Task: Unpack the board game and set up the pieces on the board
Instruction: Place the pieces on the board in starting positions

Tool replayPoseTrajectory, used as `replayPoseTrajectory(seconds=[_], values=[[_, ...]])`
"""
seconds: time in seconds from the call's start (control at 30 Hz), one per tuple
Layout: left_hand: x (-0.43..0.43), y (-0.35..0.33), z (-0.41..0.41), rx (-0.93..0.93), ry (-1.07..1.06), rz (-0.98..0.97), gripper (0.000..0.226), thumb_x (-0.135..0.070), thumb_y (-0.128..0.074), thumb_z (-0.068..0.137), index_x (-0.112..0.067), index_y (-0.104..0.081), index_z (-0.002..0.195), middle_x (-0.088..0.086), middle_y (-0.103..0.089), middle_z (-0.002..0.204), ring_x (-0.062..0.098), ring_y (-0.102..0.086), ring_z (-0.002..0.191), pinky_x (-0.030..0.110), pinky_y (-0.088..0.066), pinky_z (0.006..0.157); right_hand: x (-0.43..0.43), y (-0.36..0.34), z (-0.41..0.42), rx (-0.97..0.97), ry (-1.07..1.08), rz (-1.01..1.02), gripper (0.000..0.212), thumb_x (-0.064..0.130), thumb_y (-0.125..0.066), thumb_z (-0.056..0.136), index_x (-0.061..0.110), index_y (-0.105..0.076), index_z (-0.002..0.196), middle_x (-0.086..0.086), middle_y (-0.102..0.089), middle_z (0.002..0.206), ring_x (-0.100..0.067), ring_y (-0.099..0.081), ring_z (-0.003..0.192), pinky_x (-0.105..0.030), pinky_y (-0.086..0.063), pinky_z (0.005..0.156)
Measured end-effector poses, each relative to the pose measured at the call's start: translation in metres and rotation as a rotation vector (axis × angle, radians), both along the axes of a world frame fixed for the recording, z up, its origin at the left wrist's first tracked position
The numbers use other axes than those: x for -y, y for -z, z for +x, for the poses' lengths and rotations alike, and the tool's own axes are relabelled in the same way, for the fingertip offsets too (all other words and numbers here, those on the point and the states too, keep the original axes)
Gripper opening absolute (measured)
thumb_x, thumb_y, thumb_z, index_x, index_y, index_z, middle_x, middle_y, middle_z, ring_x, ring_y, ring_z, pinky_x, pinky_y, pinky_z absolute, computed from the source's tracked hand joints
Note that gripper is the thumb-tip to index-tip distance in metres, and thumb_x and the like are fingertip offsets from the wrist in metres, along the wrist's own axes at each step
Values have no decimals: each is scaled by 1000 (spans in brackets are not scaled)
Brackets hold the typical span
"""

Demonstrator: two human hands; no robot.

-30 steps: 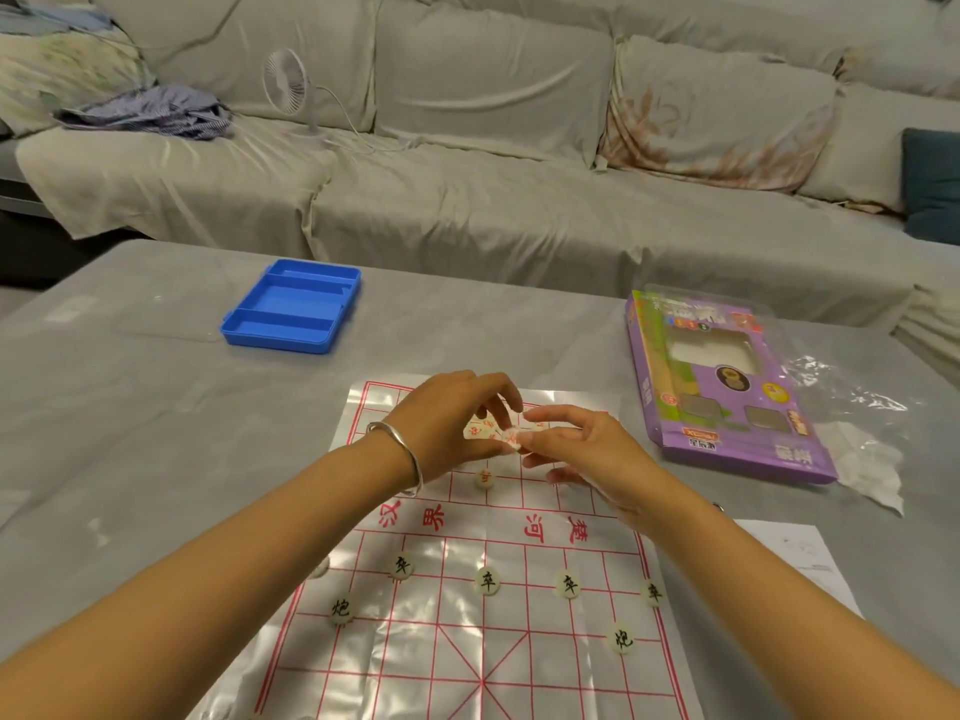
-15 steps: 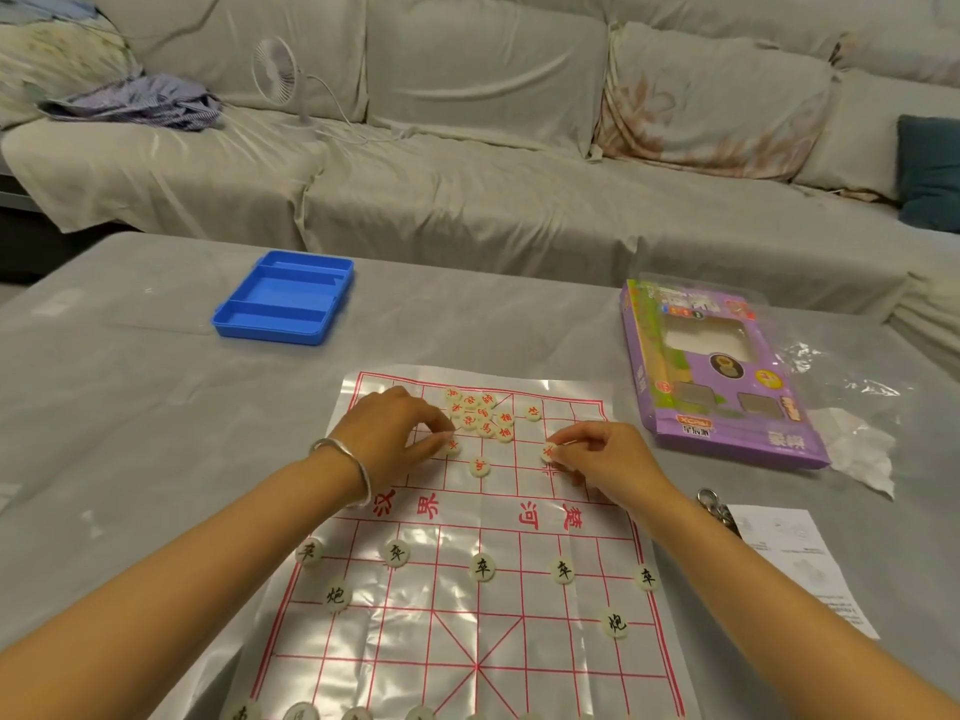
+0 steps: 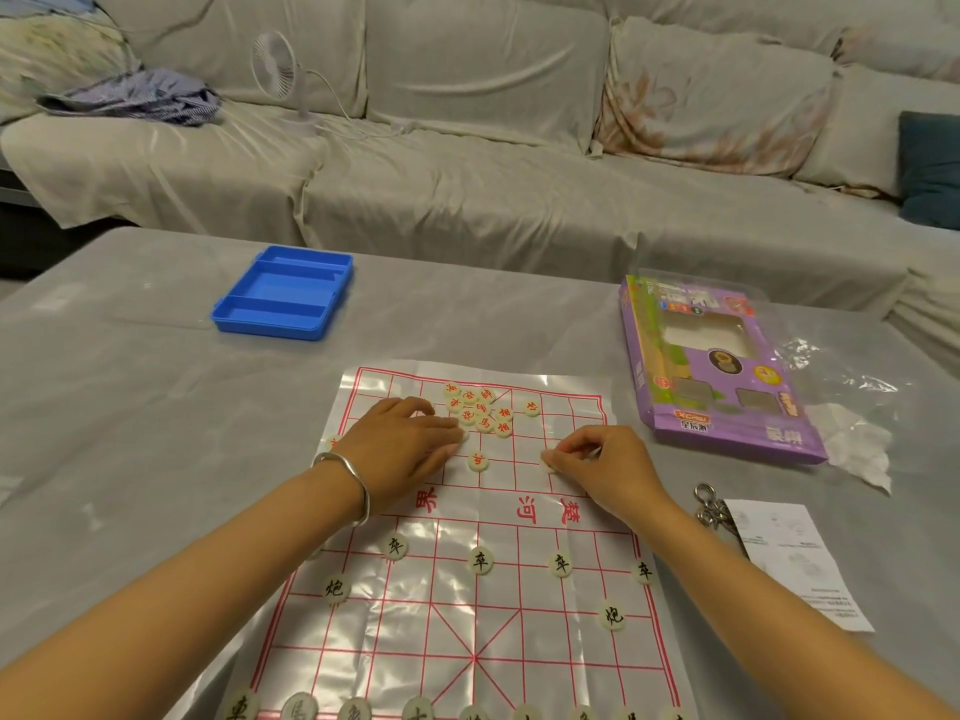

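Observation:
A glossy plastic chess board (image 3: 467, 605) with red grid lines lies on the grey table. Black-lettered round pieces (image 3: 479, 561) stand in rows on its near half. A heap of red-lettered pieces (image 3: 480, 413) lies on the far half, and one red piece (image 3: 478, 462) sits alone between my hands. My left hand (image 3: 402, 444), with a silver bangle on the wrist, lies low on the board beside the heap, its fingertips on a piece. My right hand (image 3: 597, 462) pinches a pale piece (image 3: 548, 466) against the board.
A blue plastic tray (image 3: 283, 293) stands at the back left of the table. The purple game box (image 3: 711, 366) and crumpled clear wrap (image 3: 852, 407) lie at the right. A metal key ring (image 3: 709, 509) and a paper leaflet (image 3: 789, 558) lie near my right forearm. A covered sofa runs behind.
A second ago both hands held a small bag of red pieces above the board. The red pieces now lie in a heap, and both hands have come down onto single pieces.

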State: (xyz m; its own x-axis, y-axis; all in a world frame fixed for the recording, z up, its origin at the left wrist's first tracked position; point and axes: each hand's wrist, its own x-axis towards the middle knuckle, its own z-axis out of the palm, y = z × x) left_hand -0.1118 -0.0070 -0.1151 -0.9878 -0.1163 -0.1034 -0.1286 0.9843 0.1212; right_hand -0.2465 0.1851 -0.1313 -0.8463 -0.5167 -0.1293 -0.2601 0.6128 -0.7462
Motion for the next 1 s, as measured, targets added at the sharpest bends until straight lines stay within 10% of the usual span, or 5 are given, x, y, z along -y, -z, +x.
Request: replayPoseTrajectory(seconds=[0.3, 0.43, 0.6, 1.0], values=[[4, 2, 2, -13, -27, 75, 46, -46, -19, 98, -33, -35, 139, -14, -34, 147, 11, -24, 137, 27, -18, 111, -12, -2, -4, -26, -156, 37, 22, 30, -71, 80, 27, -67, 101, 10, -60, 89, -9, -55, 81, -10, -40, 64], [6, -2, 5, -61, -33, 110, 91, -64, 10, 68, -33, -41, 136, -13, -40, 143, 10, -30, 134, 27, -22, 109, -10, 0, -3, -65, -148, 55, 19, 29, -70, 80, 27, -66, 99, 9, -60, 92, -8, -55, 81, -11, -43, 68], [8, -5, 6, -71, -74, 106, 45, -46, -22, 98, -31, -38, 138, -12, -39, 144, 11, -27, 135, 29, -21, 112, -11, -1, -2, -68, -165, 73, 23, 29, -69, 82, 24, -66, 104, 5, -62, 95, -9, -56, 84, -10, -41, 68], [27, -17, -1, -120, -164, 158, 42, -36, -31, 99, -26, -37, 139, -6, -40, 144, 13, -32, 133, 29, -26, 110, 19, -23, -6, -171, -145, -25, 21, 28, -64, 86, 22, -64, 107, 3, -62, 109, -10, -55, 90, -11, -43, 69]])
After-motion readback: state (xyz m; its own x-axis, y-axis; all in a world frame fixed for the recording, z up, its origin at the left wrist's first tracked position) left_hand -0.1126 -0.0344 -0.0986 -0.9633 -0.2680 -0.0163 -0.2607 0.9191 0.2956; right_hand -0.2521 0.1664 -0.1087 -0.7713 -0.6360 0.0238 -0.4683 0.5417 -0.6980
